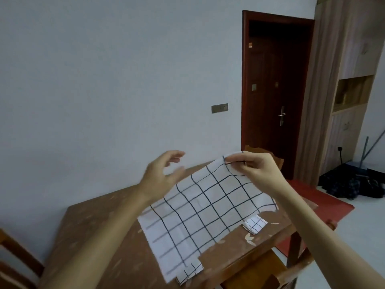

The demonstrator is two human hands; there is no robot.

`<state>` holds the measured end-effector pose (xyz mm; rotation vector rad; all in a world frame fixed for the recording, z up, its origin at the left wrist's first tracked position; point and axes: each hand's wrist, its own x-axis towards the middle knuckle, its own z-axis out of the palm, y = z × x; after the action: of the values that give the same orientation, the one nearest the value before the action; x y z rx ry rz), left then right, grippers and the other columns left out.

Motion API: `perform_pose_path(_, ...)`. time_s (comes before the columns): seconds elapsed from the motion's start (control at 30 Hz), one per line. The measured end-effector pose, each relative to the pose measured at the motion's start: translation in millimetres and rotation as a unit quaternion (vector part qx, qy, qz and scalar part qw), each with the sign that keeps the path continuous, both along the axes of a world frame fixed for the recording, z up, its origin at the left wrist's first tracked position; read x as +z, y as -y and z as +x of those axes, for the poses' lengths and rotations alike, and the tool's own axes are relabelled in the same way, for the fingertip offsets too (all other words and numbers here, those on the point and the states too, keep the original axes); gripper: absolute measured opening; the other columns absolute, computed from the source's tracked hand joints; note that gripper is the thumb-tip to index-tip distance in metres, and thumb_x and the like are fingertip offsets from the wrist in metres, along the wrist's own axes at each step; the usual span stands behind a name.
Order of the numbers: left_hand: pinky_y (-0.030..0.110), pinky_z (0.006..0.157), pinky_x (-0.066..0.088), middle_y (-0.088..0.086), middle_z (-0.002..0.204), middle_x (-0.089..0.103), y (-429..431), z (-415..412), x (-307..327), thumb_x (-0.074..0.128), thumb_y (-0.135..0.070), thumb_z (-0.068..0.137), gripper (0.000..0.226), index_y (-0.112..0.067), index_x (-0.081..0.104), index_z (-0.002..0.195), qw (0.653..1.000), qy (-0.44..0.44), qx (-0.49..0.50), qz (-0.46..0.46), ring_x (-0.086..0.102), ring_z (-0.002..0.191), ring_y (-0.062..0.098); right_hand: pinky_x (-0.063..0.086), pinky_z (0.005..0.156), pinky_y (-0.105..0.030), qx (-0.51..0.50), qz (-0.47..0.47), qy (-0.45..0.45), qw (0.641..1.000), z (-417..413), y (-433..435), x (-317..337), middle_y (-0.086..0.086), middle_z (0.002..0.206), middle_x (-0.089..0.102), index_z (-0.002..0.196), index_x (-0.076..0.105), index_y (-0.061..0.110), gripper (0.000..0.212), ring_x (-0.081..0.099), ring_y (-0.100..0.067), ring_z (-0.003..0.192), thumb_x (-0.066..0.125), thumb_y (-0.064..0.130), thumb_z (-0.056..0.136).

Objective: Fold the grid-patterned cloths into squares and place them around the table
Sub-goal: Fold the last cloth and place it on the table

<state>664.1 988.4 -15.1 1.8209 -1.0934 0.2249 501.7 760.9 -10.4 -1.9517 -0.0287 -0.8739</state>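
Grid-patterned cloth [200, 207] hangs above the table [87, 222], its far corner pinched by the right hand [253, 168]; left hand [161, 176] spread (blurred).

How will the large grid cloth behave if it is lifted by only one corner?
Probably floppy: the large grid cloth already sags and ripples below the corner that the right hand pinches. It looks thin and light. On the table it would likely slide easily.

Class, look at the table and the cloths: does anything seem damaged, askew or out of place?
The wooden table looks worn, with pale scuffs and chips across its top. The open cloth, pinched by the right hand, hangs unfolded over two folded cloths.
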Motion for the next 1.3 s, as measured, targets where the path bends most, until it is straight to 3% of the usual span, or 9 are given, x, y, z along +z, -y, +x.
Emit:
perform_pose_path(0.1,0.025,0.102,0.047,-0.022,0.127,0.062,21.7,-14.1,-6.4,0.084,-0.056,0.069,0.071,-0.042,0.054,0.132,0.993,-0.051,-0.023,0.107,0.057,0.120,-0.003,0.055,0.096,-0.032,0.013,-0.045,0.008,0.999,14.7,-17.9,3.4,0.008,0.100,0.078,0.096,0.080,0.016,0.023,0.071,-0.004,0.100,0.066,-0.001,0.091)
perform_pose_path(0.3,0.027,0.078,0.055,-0.018,0.084,0.077,39.1,-14.6,-17.5,0.085,-0.026,0.079,0.015,-0.031,0.076,0.090,0.992,-0.104,-0.016,0.072,0.072,0.083,-0.002,0.051,0.098,-0.036,-0.033,-0.063,0.082,0.994,17.7,-33.4,8.9,0.010,0.110,0.074,0.111,0.074,0.019,0.024,0.066,-0.005,0.109,0.072,0.009,0.090)
perform_pose_path(0.47,0.015,0.062,0.055,-0.012,0.073,0.078,31.4,-9.0,-11.1,0.088,-0.009,0.074,0.018,-0.019,0.075,0.082,0.977,-0.205,0.012,-0.055,0.074,0.071,0.002,0.041,0.108,-0.029,-0.132,0.132,0.049,0.981,7.2,-20.6,-15.5,0.010,0.140,0.052,0.142,0.043,0.033,0.078,0.049,-0.003,0.128,0.085,0.039,0.076)
perform_pose_path(0.67,0.027,0.073,0.062,0.004,0.094,0.081,22.9,-8.1,0.0,0.089,-0.011,0.069,0.033,-0.007,0.076,0.098,0.958,-0.265,-0.002,-0.105,0.078,0.086,0.017,0.040,0.104,-0.036,-0.122,0.231,-0.120,0.958,7.5,-1.0,-54.9,0.004,0.149,0.044,0.150,0.030,0.023,0.112,0.045,-0.018,0.134,0.073,0.074,0.060)
perform_pose_path(0.73,0.033,0.077,0.062,0.006,0.097,0.080,21.7,-7.8,0.8,0.090,-0.015,0.065,0.041,-0.006,0.075,0.102,0.955,-0.275,-0.006,-0.107,0.077,0.089,0.020,0.036,0.100,-0.032,-0.081,0.252,-0.127,0.956,7.5,2.5,-61.5,0.011,0.136,0.047,0.146,0.039,0.021,0.104,0.044,-0.015,0.129,0.070,0.076,0.063)
perform_pose_path(0.83,0.030,0.075,0.062,0.002,0.096,0.080,21.8,-6.1,-1.8,0.093,-0.018,0.058,0.049,-0.008,0.074,0.103,0.959,-0.263,-0.003,-0.104,0.077,0.089,0.017,0.040,0.092,-0.022,-0.032,0.235,-0.095,0.967,5.5,2.5,-62.3,0.018,0.110,0.057,0.114,0.059,0.020,0.053,0.053,-0.008,0.109,0.072,0.058,0.080)
perform_pose_path(1.0,0.015,0.065,0.057,-0.006,0.087,0.080,22.9,-4.2,-10.4,0.094,-0.009,0.062,0.039,-0.012,0.074,0.096,0.965,-0.246,0.003,-0.087,0.077,0.083,0.009,0.045,0.078,-0.023,-0.054,0.241,0.004,0.969,7.9,0.8,-56.2,-0.013,0.092,0.071,0.098,0.074,0.014,0.017,0.059,-0.010,0.082,0.075,0.026,0.088)
perform_pose_path(1.17,0.034,0.086,0.058,-0.001,0.100,0.080,21.5,-4.0,-11.6,0.084,-0.026,0.077,0.032,-0.014,0.074,0.104,0.955,-0.284,-0.027,-0.079,0.076,0.096,0.015,0.052,0.091,-0.030,-0.073,0.236,0.004,0.969,4.4,10.2,-51.0,0.004,0.101,0.076,0.092,0.078,0.019,0.012,0.069,-0.012,0.101,0.074,0.029,0.087)
perform_pose_path(1.3,0.039,0.091,0.058,0.008,0.106,0.079,24.4,-1.4,-7.3,0.071,-0.024,0.091,0.023,-0.007,0.075,0.106,0.953,-0.286,-0.015,-0.097,0.074,0.102,0.023,0.047,0.097,-0.065,-0.038,0.226,-0.002,0.973,1.9,15.7,-49.3,-0.032,0.108,0.065,0.099,0.071,0.003,0.056,0.060,-0.049,0.108,0.076,0.055,0.079)
